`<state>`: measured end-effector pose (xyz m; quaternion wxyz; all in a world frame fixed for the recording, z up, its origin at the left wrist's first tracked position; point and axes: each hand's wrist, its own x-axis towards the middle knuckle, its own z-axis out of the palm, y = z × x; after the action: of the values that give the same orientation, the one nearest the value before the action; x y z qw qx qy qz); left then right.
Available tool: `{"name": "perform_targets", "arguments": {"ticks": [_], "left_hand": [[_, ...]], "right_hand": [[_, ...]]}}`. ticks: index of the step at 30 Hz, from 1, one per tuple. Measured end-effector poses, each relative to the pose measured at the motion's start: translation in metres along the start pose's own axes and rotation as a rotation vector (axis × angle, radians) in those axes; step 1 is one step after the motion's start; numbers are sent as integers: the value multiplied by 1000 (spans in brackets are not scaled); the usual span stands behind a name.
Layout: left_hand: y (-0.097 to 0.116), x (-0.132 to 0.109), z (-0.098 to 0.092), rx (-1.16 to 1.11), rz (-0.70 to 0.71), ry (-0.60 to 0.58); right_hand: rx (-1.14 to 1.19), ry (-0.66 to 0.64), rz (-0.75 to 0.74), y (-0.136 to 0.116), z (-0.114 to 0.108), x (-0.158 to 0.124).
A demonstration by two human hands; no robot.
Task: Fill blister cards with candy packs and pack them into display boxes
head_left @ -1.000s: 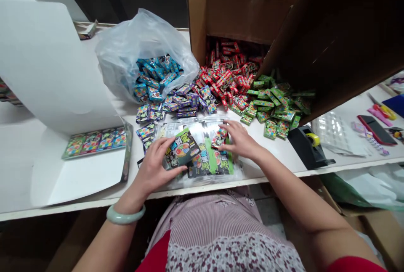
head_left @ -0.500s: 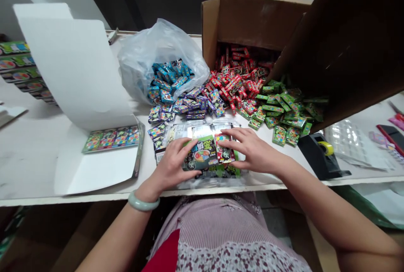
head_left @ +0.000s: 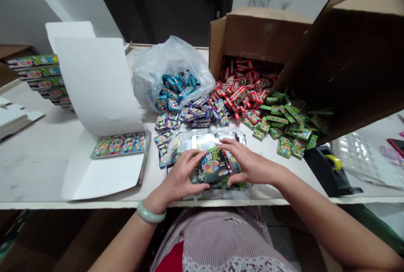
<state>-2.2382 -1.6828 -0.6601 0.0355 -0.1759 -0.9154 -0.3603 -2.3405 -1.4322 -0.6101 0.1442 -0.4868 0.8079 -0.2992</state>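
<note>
My left hand [head_left: 179, 176] and right hand [head_left: 251, 165] close in from either side on a small stack of glossy green-and-black printed packets [head_left: 213, 167]. My fingers [head_left: 197, 159] curl over its edges and hold it between them. The stack sits near the front edge of the white worktop [head_left: 41, 167], over crinkly clear plastic film [head_left: 221, 192] and just in front of silvery, foil-like sheets [head_left: 205, 141]. A pale jade bangle [head_left: 150, 213] circles my left wrist.

Just past my hands, small packets lie in loose heaps: blue ones [head_left: 175, 89] in a thin translucent plastic bag [head_left: 158, 72], red ones [head_left: 240, 95] in an open cardboard box [head_left: 259, 38], and green ones [head_left: 284, 122] beside its tilted flap. A black tape dispenser [head_left: 322, 171] with a yellow roll stands to my right. To my left, a folded white card [head_left: 101, 87] holds a row of packets [head_left: 120, 146]. A dark door [head_left: 179, 7] with a metal handle stands behind everything.
</note>
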Motion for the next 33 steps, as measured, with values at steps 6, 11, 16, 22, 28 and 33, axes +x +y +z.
{"name": "perform_targets", "arguments": {"ticks": [6, 11, 16, 22, 28, 33], "left_hand": [[-7, -5, -1, 64, -26, 68], [-17, -9, -4, 79, -83, 88], [-21, -11, -8, 92, -91, 83], [-29, -19, -12, 70, -140, 89], [-26, -11, -6, 40, -134, 73], [-16, -11, -7, 54, -113, 63]], "right_hand": [[-43, 135, 54, -16, 23, 9], [-57, 367, 373, 50, 17, 55], [-230, 339, 447, 117, 17, 115], [-365, 272, 473, 130, 10, 120], [-440, 172, 442, 127, 10, 121], [-485, 191, 485, 122, 14, 133]]}}
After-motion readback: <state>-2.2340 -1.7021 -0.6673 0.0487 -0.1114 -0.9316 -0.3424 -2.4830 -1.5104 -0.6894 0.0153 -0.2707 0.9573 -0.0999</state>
